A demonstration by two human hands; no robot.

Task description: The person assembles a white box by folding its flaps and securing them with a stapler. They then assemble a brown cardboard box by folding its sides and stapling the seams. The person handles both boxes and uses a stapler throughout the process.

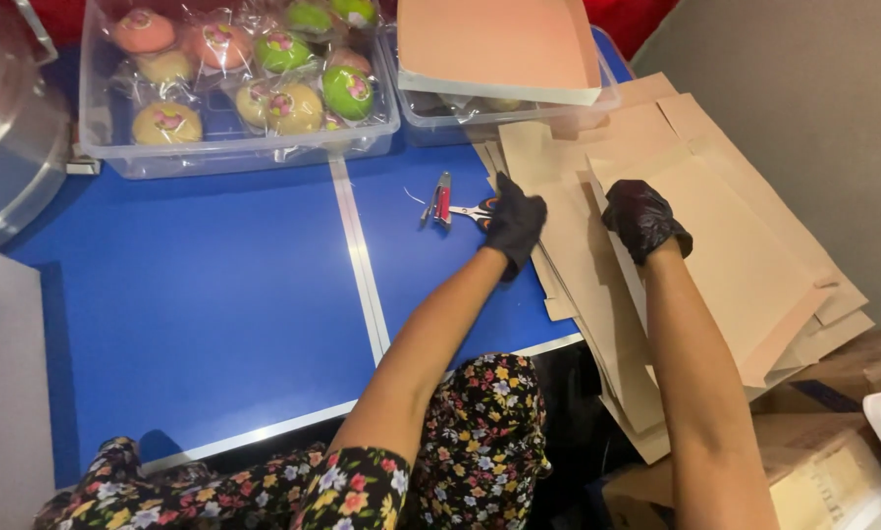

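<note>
Both hands wear black gloves. My left hand rests fingers-down on the left edge of a stack of flat brown cardboard sheets at the right end of a blue table. My right hand presses on the top sheet of the same stack, fingers curled at its edge. Neither hand lifts anything. Just left of my left hand lie orange-handled scissors and a small red cutter.
Two clear plastic tubs at the table's far edge hold several wrapped round pastries in orange, yellow and green. A peach-coloured board covers the right tub. Brown cartons sit low right; a clear container stands far left.
</note>
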